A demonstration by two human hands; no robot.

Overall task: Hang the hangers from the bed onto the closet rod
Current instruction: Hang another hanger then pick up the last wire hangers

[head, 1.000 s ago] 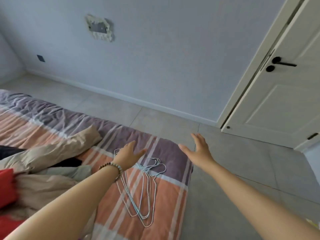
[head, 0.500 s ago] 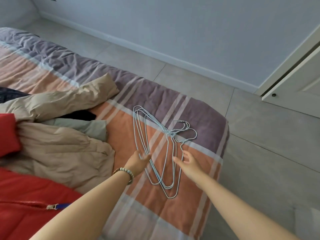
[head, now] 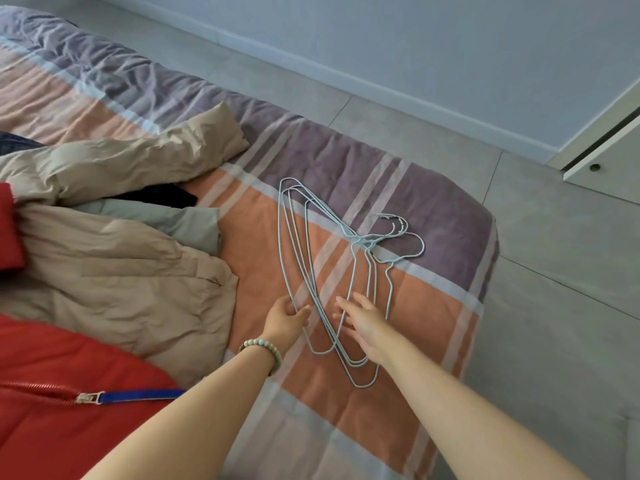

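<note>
Several thin light-blue wire hangers [head: 352, 252] lie overlapped on the striped bedspread [head: 429, 299], hooks pointing toward the bed's right corner. My left hand [head: 285, 318], with a bead bracelet on the wrist, touches the left wire edge of the pile with relaxed fingers. My right hand [head: 362, 317] hovers over the middle of the hangers, fingers spread and straight, holding nothing. The closet rod is out of sight.
A beige jacket [head: 114, 271], a red jacket [head: 69, 403] with a zipper, a grey-green garment [head: 180, 220] and dark clothing lie piled on the bed's left. Grey tiled floor [head: 561, 271] runs along the right. A white door's bottom corner [head: 606, 157] shows at the upper right.
The view has tipped down onto the bed. Both hands dropped from raised above the bed's corner to the near end of the hanger pile; the left now touches the wires.
</note>
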